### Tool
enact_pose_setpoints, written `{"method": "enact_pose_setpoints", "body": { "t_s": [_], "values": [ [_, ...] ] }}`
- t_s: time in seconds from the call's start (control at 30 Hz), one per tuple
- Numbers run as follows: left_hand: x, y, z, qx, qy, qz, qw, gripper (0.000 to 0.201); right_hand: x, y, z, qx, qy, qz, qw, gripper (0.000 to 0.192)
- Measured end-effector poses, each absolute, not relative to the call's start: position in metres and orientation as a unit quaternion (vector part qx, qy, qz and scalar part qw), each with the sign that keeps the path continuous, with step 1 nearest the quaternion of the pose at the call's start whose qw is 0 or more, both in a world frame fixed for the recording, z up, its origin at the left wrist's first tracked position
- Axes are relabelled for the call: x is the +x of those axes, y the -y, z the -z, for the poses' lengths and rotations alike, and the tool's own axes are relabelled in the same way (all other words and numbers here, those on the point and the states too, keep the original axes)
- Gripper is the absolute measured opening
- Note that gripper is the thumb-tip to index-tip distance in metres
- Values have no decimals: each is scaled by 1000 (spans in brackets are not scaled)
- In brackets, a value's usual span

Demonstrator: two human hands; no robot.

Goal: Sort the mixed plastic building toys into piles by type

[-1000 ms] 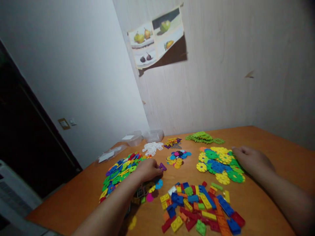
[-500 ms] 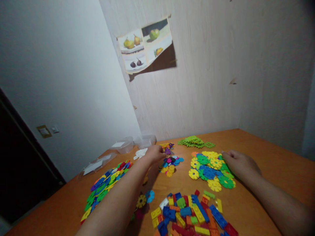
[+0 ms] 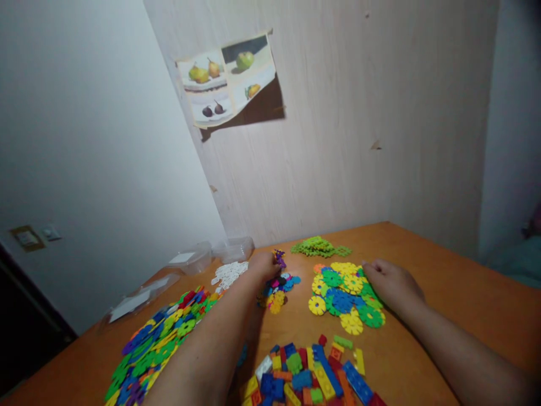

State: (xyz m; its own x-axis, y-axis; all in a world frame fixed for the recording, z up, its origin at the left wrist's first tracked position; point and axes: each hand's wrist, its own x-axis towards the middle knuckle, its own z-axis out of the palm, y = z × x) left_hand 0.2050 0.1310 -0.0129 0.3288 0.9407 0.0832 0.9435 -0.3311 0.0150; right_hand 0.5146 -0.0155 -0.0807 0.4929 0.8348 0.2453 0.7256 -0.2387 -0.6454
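My left hand point(image 3: 264, 266) reaches over the middle of the table, between small purple and yellow pieces point(image 3: 279, 258) and a pile of small round discs point(image 3: 276, 300) in pink, blue and yellow. Its fingers curl downward, partly hidden behind the back of the hand; anything in them is out of sight. My right hand point(image 3: 393, 283) rests closed at the right edge of a pile of notched flower-shaped discs point(image 3: 350, 283) in yellow, green and blue. Whether it holds a piece cannot be made out.
Building bricks point(image 3: 313, 375) lie nearest me. A heap of mixed flower discs point(image 3: 156, 344) spreads at left, partly behind my forearm. White pieces point(image 3: 230, 274), green linking pieces point(image 3: 319, 246), clear plastic containers point(image 3: 196, 259) and a flat lid point(image 3: 139, 299) sit farther back, near the wall.
The view has turned to the right, so everything sits farther left. My left hand has shifted slightly and now covers more of the purple and yellow pieces. My right hand stays by its pile.
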Motion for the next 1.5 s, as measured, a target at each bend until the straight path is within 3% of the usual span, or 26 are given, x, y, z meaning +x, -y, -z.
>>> {"method": "enact_pose_setpoints", "body": {
  "t_s": [0.23,0.53,0.87,1.2,1.5],
  "values": [
    [180,-113,-1,-813,578,70,-2,23,515,17,78,-793,492,-85,348,48],
    [82,-69,-10,-798,589,105,-71,17,522,16,79,-798,501,-95,321,50],
    [27,-10,-3,-784,606,69,-115,19,530,11,84,-801,506,-107,303,50],
    [45,-5,-1,-778,628,15,-8,29,534,7,89,-788,516,-97,322,49],
    [50,-21,7,-774,632,-31,18,38,531,10,86,-796,512,-93,309,53]
  ]
}}
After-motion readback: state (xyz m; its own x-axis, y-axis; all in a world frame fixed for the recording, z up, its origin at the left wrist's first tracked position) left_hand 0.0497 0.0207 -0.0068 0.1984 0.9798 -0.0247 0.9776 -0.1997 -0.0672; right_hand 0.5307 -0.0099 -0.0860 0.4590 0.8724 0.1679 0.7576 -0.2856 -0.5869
